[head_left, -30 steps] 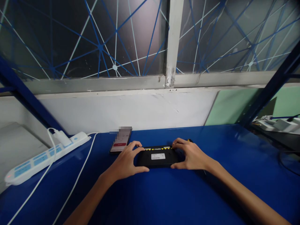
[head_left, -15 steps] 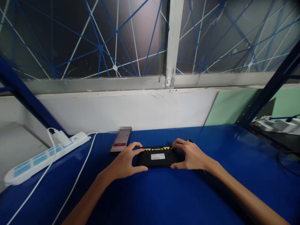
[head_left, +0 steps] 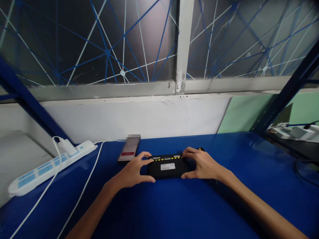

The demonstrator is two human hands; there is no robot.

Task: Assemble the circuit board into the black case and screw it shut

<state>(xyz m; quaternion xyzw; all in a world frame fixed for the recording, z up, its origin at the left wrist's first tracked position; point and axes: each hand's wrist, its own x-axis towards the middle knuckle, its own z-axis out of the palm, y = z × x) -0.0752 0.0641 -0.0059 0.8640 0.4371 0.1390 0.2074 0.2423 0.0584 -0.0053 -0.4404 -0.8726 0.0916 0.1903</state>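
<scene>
A flat black router-like box [head_left: 165,171] lies on the blue table, with a white label on its upper face and a row of yellow ports along its far edge. My left hand [head_left: 138,169] grips its left end, fingers at the far corner and thumb by the near corner. At the right end my right hand [head_left: 198,164] holds it, fingertips on the far edge and thumb at the near edge. Part of a small dark thing with a yellow mark [head_left: 200,149] shows behind my right hand; the rest of it is hidden.
Left of the box lies a phone [head_left: 128,151] with its screen lit. A white power strip [head_left: 50,169] with a plugged-in charger [head_left: 67,147] and white cables stands at the left. Blue frame posts [head_left: 286,89] rise at both sides; white adapters [head_left: 301,132] sit far right.
The view has shifted slightly. My left thumb has moved a little left and down along the near edge; both hands stay on the box.
</scene>
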